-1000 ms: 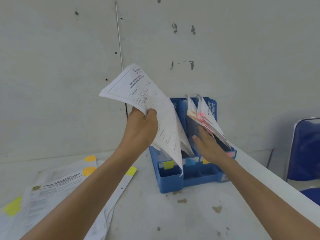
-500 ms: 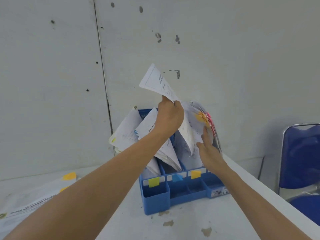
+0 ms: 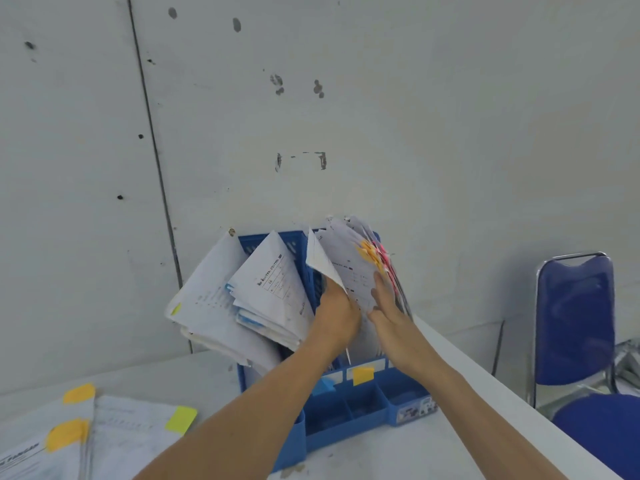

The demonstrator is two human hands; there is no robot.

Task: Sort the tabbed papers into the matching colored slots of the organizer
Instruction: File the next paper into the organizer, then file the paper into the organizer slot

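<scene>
Gripping what, left side?
Me: left hand (image 3: 337, 313), fingers curled, pinching one thin white printed sheet (image 3: 318, 258) near its lower edge. The sheet stands bent above the organizer (image 3: 346, 415), close to the slot with the orange-yellow label (image 3: 363, 375). Can't tell which slot exactly, and its tab is hidden.
Right?
Me: right hand (image 3: 389, 315) is flat, fingers straight, pressing the fanned stack (image 3: 356, 271) with orange and pink tabs (image 3: 375, 254) on the organizer's right side. Grasping nothing.
Organizer material?
Me: blue moulded plastic, perforated back wall, small open trays in front. Floppy bundles lean left out of it, one with a yellow-green tab (image 3: 176, 308), the next with blue tabs (image 3: 242, 308).
Surface, room?
Me: white table (image 3: 381, 455), stained, set against a pale panelled wall (image 3: 415, 133) with dark scuffs and a vertical seam.
Anything else?
Me: loose pile (image 3: 114, 431) of papers lying flat at the table's left, orange and yellow tabs showing. Blue padded chair (image 3: 575, 323) with a chrome tube frame, right of the table. My forearms cover the organizer's front-left corner and some labels.
</scene>
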